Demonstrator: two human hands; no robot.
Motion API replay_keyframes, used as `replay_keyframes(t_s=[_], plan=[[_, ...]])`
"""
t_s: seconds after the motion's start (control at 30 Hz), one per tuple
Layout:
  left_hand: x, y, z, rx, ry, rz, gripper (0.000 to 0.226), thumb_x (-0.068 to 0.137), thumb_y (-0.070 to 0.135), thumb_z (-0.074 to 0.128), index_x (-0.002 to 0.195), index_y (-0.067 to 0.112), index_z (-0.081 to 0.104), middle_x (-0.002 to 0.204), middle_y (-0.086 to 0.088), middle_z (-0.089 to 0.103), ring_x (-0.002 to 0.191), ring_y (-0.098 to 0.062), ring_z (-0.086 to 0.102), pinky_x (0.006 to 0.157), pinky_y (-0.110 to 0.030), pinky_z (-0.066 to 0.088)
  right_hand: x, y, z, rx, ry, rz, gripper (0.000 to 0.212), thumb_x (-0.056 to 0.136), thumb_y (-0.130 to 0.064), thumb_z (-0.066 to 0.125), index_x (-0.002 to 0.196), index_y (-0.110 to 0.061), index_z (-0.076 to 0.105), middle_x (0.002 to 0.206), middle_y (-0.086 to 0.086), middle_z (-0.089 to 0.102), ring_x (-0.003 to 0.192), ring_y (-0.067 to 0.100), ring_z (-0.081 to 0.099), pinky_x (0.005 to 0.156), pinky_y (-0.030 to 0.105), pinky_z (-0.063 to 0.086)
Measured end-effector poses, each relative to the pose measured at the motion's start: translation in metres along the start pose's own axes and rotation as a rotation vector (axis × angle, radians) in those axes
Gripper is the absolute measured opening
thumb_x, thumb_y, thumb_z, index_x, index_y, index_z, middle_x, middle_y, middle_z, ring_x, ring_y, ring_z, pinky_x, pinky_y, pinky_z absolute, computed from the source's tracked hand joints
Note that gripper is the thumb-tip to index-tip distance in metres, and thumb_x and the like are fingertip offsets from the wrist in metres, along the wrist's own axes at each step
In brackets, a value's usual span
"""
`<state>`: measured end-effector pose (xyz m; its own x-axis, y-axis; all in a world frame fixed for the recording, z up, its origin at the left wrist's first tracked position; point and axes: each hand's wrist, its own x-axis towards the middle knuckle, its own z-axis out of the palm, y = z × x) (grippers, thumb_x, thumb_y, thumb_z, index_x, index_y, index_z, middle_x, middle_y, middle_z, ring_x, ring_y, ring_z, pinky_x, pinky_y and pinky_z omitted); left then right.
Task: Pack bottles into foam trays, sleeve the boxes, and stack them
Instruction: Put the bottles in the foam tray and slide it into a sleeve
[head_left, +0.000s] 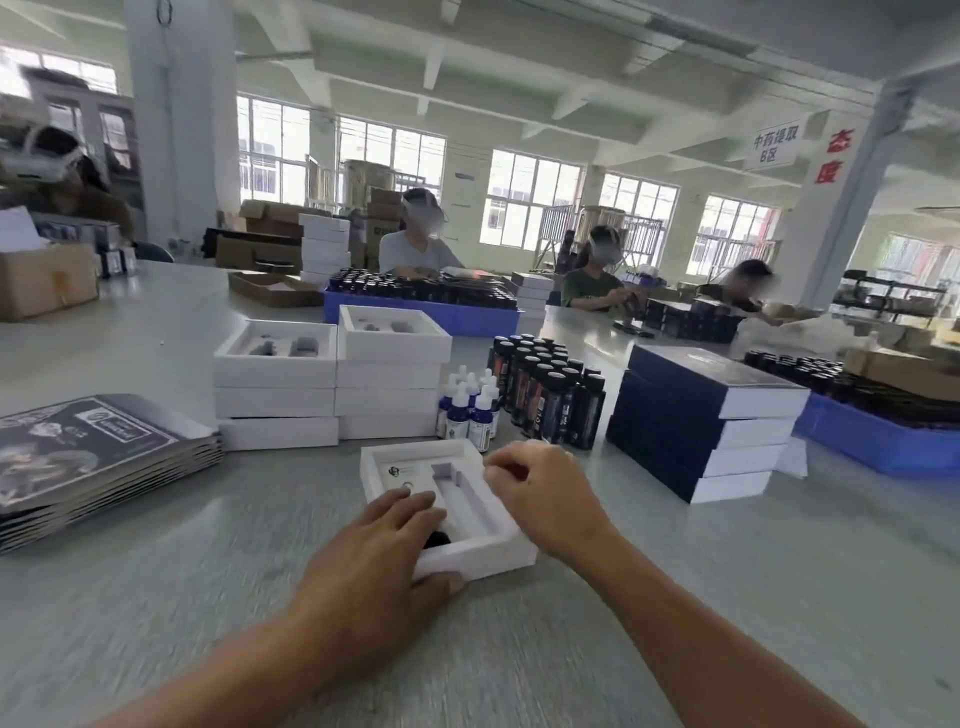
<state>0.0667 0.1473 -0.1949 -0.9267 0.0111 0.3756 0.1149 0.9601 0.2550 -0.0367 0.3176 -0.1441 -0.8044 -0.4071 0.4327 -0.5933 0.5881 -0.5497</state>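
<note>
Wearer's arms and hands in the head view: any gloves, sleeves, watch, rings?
Both forearms are bare as far as the frame shows; no sleeves or cuffs in view. The left hand and right hand are ungloved. No watch, band or ring is visible, though motion blur could hide small details.

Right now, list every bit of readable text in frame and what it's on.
"中药提取 B区": white hanging sign, upper right.
"态度": red characters on the white pillar, right.
Printed sleeves stacked at left: label and picture, too blurred to read.
Foam tray under the left hand and right hand: small logo, unreadable.
Dark bottles and dropper bottles: labels too small to read.
</note>
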Motion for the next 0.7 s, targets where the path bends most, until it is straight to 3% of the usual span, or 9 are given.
replay_keyframes(t_s=[0.13,0.27,0.37,0.47,0.6,0.7], plan=[[0.011,0.019,0.013,0.028,0.006,0.023,0.074,0.088,0.070,0.035,0.153,0.037,0.022,0.161,0.021,0.012,0.148,-0.003,0.000,0.118,-0.027,0.011,0.033,0.062,-0.018,0.006,0.134,0.325,0.021,0.088,-0.019,0.063,0.107,-0.016,0.071,0.092,-0.004,0.070,0.087,0.015,0.067,0.073,0.025,0.053],[0.013,0.017,0.017,0.010,-0.003,0.050,0.081,0.083,0.080,0.021,0.153,0.041,0.016,0.159,0.028,0.006,0.145,0.003,-0.006,0.118,-0.026,0.006,0.063,0.115,-0.027,-0.032,0.226,0.548,0.019,0.085,-0.016,0.066,0.102,-0.008,0.062,0.087,0.007,0.062,0.081,0.026,0.063,0.070,0.038,0.052],[0.014,0.014,0.016,-0.011,-0.017,0.062,0.082,0.080,0.082,0.016,0.152,0.044,0.016,0.156,0.032,0.004,0.143,0.007,-0.008,0.119,-0.024,0.006,0.086,0.136,-0.022,-0.005,0.289,0.594,0.038,0.082,-0.022,0.073,0.114,-0.007,0.059,0.097,0.006,0.063,0.084,0.023,0.061,0.070,0.034,0.051],[0.014,0.013,0.016,-0.024,-0.013,0.069,0.077,0.083,0.080,0.022,0.151,0.046,0.017,0.155,0.034,0.003,0.142,0.010,-0.010,0.119,-0.023,0.007,0.107,0.146,-0.012,0.019,0.307,0.617,0.043,0.079,-0.027,0.078,0.110,-0.008,0.055,0.103,0.005,0.062,0.088,0.024,0.060,0.069,0.034,0.048],[0.014,0.013,0.017,-0.050,0.000,0.068,0.079,0.078,0.079,0.023,0.150,0.047,0.021,0.154,0.036,0.005,0.140,0.013,-0.012,0.114,-0.017,0.001,0.121,0.152,-0.005,-0.011,0.309,0.679,0.038,0.079,-0.028,0.079,0.098,-0.014,0.049,0.095,0.004,0.056,0.085,0.025,0.058,0.068,0.033,0.045],[0.013,0.013,0.018,-0.051,0.003,0.081,0.082,0.077,0.080,0.018,0.150,0.044,0.026,0.154,0.033,0.013,0.142,0.011,-0.005,0.119,-0.022,0.010,0.119,0.154,-0.001,-0.053,0.359,0.705,0.024,0.082,-0.024,0.073,0.098,-0.012,0.060,0.100,0.008,0.066,0.090,0.029,0.065,0.067,0.033,0.046]])
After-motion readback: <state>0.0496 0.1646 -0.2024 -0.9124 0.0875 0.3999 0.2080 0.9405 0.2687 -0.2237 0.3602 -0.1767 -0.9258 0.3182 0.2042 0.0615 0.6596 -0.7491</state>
